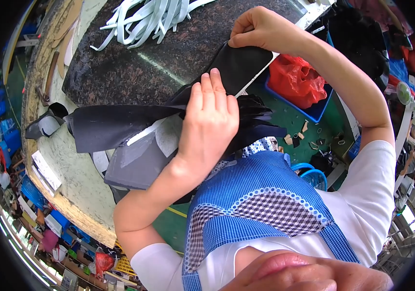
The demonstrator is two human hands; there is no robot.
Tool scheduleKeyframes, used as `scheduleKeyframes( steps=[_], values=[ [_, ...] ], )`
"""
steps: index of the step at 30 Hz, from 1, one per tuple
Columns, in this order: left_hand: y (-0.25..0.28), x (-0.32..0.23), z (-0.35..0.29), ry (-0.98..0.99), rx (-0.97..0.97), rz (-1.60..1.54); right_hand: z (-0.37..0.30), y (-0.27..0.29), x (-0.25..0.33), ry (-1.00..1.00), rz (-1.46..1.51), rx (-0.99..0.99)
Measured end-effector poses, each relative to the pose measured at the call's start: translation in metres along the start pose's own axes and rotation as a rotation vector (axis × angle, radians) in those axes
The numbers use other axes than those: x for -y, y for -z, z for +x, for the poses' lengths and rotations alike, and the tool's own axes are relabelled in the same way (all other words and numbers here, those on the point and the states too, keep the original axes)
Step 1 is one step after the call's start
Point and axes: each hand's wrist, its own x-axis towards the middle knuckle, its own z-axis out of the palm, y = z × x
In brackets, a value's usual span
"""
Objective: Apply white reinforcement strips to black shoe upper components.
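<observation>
left hand point(210, 123) flat on black sheet point(239, 65) | right hand point(261, 29) pinches its edge | advice: keep sheet taut on table point(168, 53)

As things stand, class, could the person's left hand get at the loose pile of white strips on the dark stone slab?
Probably yes: the left hand lies flat on a black fabric piece, and bare dark stone slab lies between it and the white strips. It would have to let go first.

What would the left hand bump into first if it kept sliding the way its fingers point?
The left hand lies flat on the black sheet, fingers toward the right hand, which pinches that sheet's far edge. Going straight on, it would probably cross the sheet and meet the right hand first, though depth is unclear.
</observation>
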Motion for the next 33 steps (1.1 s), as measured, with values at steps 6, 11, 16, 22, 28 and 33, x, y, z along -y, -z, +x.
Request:
scheduleKeyframes(
  steps=[6, 11, 16, 22, 28, 33],
  values=[
    [0.005, -0.017, 0.015, 0.049, 0.176, 0.194, -0.012, -0.03, 0.009, 0.472, -0.603, -0.422],
    [0.012, -0.02, -0.003, 0.147, 0.205, 0.291, -0.044, -0.034, -0.022, 0.921, -0.633, -0.351],
    [0.015, 0.007, -0.008, 0.181, 0.034, 0.165, -0.036, -0.061, 0.011, 0.971, -0.296, -0.203],
    [0.024, 0.119, -0.048, 0.252, 0.102, -0.59, -0.019, -0.055, 0.017, 0.554, 0.096, 0.034],
    [0.021, 0.089, -0.073, 0.018, -0.003, -0.307, -0.025, -0.084, 0.052, 0.976, -0.28, 0.039],
    [0.023, 0.11, -0.115, 0.487, 0.137, -0.635, -0.026, -0.081, 0.061, 0.852, -0.444, 0.074]
  ],
)
